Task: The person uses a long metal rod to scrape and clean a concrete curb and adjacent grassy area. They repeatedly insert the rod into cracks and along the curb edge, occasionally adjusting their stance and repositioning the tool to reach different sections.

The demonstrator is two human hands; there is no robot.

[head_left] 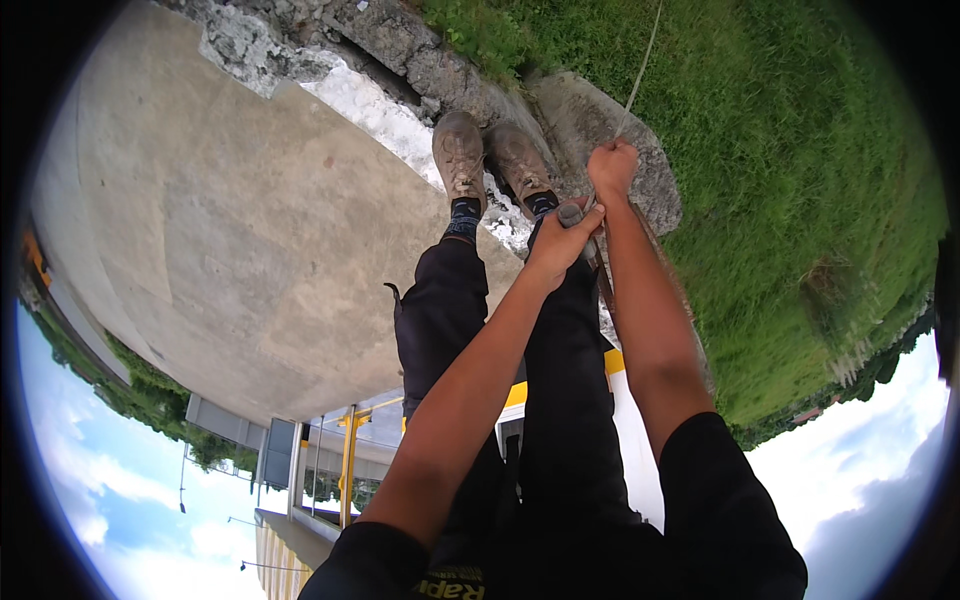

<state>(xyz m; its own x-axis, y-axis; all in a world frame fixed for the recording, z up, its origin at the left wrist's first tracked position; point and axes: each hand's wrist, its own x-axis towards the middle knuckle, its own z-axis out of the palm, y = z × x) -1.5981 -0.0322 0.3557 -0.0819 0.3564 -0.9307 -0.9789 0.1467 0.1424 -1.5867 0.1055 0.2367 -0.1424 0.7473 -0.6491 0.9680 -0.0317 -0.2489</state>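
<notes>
My right hand is closed in a fist around a thin pale rope. The rope runs taut from the fist, away over the grass to the top of the view. Just below and left of it, my left hand is wrapped round a grey, round-ended piece, whose kind I cannot make out. Its thumb reaches toward the rope's near end beside my right wrist. Under the hands a narrow brown bar shows in part, mostly hidden by my forearms.
My shoes stand at the broken edge of a concrete slab, by white rubble. A large flat stone lies under my right hand. Grass covers the right side. A building with yellow posts shows at lower left.
</notes>
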